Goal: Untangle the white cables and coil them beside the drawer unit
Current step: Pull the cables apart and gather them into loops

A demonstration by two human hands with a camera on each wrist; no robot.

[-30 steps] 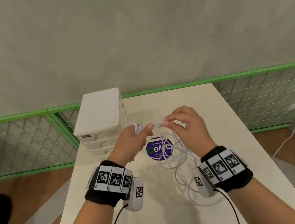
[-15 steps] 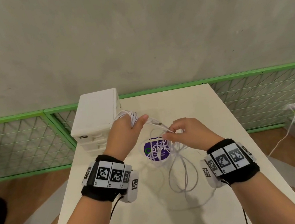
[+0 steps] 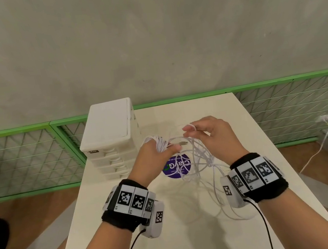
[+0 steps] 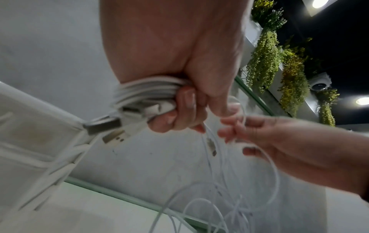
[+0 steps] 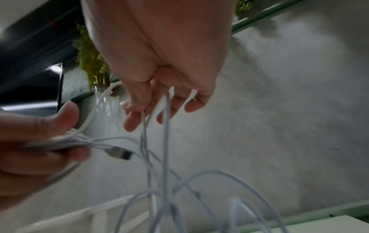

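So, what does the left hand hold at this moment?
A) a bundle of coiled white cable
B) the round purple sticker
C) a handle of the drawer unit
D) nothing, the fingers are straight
A: the left hand has its fingers curled round a bundle of coiled white cable, held above the table.

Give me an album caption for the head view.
Left hand grips coiled white cables; right hand pinches a loose strand.

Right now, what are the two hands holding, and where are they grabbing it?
The left hand grips a gathered bundle of white cables near their plugs. The right hand pinches one loose strand's loop.
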